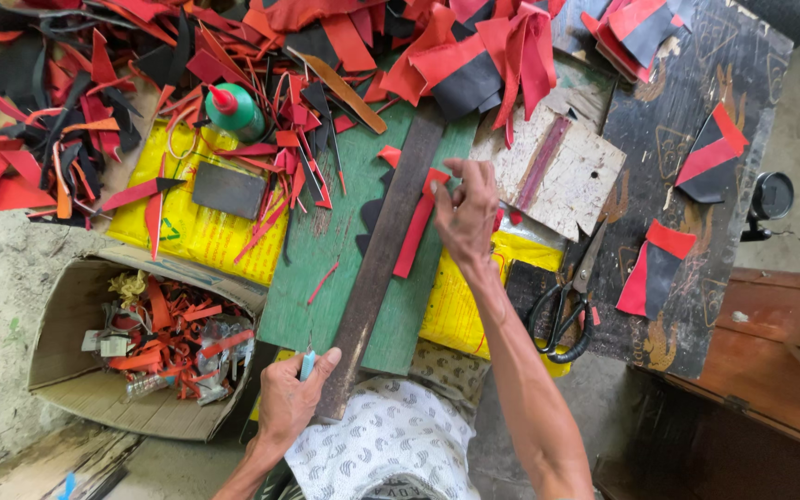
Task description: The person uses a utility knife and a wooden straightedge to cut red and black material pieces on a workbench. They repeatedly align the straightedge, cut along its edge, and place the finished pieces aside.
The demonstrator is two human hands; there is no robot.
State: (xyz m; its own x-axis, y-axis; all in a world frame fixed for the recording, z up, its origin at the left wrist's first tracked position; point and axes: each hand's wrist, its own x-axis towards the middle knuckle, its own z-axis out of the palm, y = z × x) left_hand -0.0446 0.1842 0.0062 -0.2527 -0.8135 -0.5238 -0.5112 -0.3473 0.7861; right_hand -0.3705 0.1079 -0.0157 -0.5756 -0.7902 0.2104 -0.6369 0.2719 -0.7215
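A: Why is the bar [383, 264] laid diagonal across the green board [326, 250]?

B: Looks like a straightedge. It runs from bottom centre up toward the scrap pile [233, 56] at top, with the red strip [416, 231] lying along its right edge. My read: bar guides a cut, board takes the blade.

A: Left hand [291, 400]?

B: Bottom centre, at the bar's near end. Fingers curled shut around a pale blue handle [307, 364] (a small knife, probably; blade not visible). Thumb lies against the bar end.

A: Right hand [465, 215]?

B: Centre frame, just right of the bar. Fingertips [437, 185] pinch the strip's upper end and seem to press it flat; other fingers bent over it. The strip runs down-left from those fingertips, touching the bar, lower end free on the board.

A: Anything else close?

B: Scissors [567, 310] lower right on the dark table [696, 102], apart from both hands. Glue bottle [233, 109] upper left among scraps. Box [94, 370] of offcuts lower left, likely a waste bin, given its place at the bench edge.
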